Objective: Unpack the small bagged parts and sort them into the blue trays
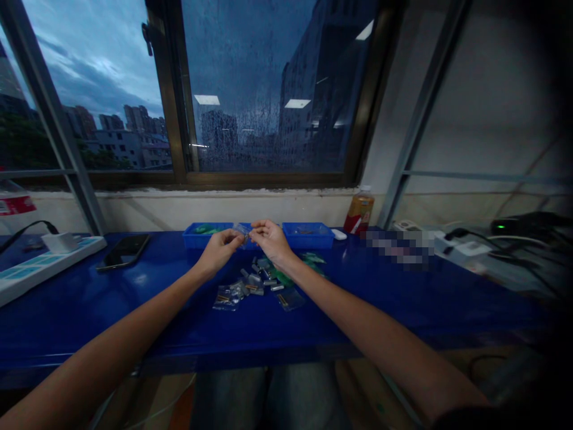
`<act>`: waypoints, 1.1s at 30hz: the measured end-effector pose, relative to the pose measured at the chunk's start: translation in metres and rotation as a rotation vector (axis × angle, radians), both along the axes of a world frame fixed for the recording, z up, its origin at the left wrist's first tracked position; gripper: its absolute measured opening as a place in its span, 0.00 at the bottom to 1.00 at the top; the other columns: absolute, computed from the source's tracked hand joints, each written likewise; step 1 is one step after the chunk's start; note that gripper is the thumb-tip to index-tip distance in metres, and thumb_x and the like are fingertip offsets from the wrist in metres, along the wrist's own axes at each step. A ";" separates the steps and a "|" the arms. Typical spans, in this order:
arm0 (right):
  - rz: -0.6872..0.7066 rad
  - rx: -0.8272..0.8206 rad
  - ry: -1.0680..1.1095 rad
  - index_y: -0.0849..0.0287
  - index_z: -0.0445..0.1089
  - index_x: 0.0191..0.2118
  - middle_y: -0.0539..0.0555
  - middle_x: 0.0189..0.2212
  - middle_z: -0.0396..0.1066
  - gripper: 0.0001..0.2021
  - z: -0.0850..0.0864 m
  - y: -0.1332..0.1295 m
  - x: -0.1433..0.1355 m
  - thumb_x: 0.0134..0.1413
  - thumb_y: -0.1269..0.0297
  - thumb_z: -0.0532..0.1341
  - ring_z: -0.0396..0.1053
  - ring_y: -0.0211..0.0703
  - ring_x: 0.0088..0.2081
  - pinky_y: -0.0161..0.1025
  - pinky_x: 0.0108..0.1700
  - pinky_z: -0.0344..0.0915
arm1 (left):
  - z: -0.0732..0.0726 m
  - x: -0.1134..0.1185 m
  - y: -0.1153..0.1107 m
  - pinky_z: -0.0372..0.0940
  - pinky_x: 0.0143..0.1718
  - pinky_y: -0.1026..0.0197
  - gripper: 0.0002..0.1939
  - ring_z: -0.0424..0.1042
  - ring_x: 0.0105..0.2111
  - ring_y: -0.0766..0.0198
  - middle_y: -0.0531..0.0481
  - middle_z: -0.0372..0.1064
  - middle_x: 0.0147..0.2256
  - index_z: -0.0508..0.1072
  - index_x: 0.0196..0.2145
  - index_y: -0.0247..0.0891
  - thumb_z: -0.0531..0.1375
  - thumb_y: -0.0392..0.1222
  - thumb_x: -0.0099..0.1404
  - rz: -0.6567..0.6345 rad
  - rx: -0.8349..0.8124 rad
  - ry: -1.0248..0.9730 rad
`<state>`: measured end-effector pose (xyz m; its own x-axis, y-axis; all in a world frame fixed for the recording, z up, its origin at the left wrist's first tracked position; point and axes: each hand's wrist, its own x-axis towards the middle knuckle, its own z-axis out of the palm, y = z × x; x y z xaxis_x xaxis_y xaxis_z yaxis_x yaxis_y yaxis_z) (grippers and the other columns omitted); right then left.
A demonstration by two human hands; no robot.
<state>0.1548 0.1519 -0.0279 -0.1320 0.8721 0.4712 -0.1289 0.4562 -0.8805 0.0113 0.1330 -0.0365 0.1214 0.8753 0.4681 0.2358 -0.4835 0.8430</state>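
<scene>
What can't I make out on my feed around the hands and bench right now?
Head view:
- Clear bag between left hand and right hand: contents too small, partly covered by the hands.
- Middle blue bin: inside hidden behind the hands and bag.
- Items under the pixelated patch, right: blurred out.
- Red-labelled bottle: cut off by the left edge.
</scene>
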 end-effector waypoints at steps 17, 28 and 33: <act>0.018 -0.083 -0.042 0.63 0.67 0.25 0.47 0.18 0.65 0.02 0.004 0.000 0.002 0.41 0.70 0.58 0.63 0.31 0.21 0.30 0.25 0.58 | 0.003 -0.001 0.000 0.61 0.38 0.60 0.16 0.68 0.37 0.60 0.45 0.70 0.37 0.69 0.38 0.34 0.59 0.46 0.55 -0.099 0.095 0.088; -0.012 -0.012 0.073 0.62 0.66 0.25 0.46 0.19 0.63 0.06 0.001 0.002 -0.001 0.39 0.66 0.62 0.63 0.32 0.22 0.32 0.25 0.65 | 0.002 0.006 -0.003 0.59 0.35 0.62 0.21 0.66 0.30 0.65 0.52 0.66 0.29 0.63 0.42 0.33 0.61 0.42 0.50 -0.053 0.077 -0.080; 0.028 -0.033 0.114 0.62 0.65 0.25 0.46 0.20 0.64 0.07 0.001 -0.001 -0.003 0.38 0.65 0.63 0.64 0.31 0.23 0.32 0.28 0.67 | 0.000 0.005 -0.001 0.58 0.34 0.63 0.19 0.65 0.29 0.67 0.53 0.65 0.28 0.63 0.39 0.34 0.62 0.41 0.50 0.001 0.043 -0.145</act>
<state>0.1523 0.1508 -0.0266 -0.1037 0.8840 0.4559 -0.2412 0.4223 -0.8738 0.0167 0.1316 -0.0366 0.0487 0.8543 0.5176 0.1138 -0.5195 0.8468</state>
